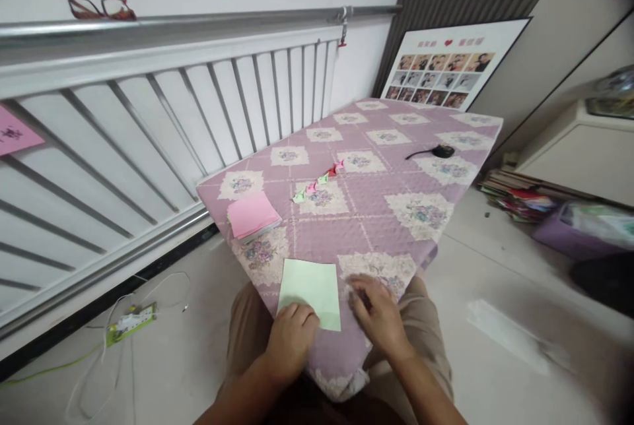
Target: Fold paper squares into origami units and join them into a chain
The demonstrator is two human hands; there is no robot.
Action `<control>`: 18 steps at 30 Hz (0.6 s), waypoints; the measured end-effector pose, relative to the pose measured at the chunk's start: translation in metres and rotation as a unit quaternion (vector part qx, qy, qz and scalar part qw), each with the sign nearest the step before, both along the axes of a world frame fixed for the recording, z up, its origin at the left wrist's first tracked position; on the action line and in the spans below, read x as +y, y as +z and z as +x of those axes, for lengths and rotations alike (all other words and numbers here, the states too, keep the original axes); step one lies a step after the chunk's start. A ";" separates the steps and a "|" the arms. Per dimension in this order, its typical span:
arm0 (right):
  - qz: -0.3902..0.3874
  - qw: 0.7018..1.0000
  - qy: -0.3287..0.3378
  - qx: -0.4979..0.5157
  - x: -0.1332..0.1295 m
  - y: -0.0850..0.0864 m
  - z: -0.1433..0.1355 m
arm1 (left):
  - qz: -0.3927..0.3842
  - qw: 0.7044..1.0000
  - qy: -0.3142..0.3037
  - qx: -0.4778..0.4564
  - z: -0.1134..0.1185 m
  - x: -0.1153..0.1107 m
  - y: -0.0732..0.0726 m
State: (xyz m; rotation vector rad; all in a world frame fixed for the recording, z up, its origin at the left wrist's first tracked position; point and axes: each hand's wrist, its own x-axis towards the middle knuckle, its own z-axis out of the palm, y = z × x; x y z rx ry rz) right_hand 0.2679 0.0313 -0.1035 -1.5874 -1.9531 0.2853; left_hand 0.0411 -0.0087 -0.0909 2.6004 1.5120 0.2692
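A pale green sheet of paper (pixel 312 286) lies flat near the table's front corner. My left hand (pixel 294 339) is on its lower left part, fingers bent and pressed together over that edge. Just right of the sheet, my right hand (pixel 376 313) hovers close to the cloth with thumb and fingers apart; its fingertips are slightly blurred and nothing shows in them. A stack of paper with a pink sheet on top (pixel 253 215) sits behind and to the left. Farther back, several small folded paper pieces (pixel 323 179) in green, pink and red form a slanting row.
A flowered purple tablecloth (pixel 366 200) covers the table. Toward its right edge lies a small black object with a strap (pixel 442 150). A white railing (pixel 198 101) runs along the left, with glasses (pixel 102 9) on its bar. A power strip (pixel 131 324) and cables are on the floor.
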 end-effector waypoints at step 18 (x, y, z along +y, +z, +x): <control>0.080 0.993 0.090 0.019 -0.043 -0.007 -0.016 | -0.043 0.987 -0.004 -0.153 -0.046 -0.014 0.019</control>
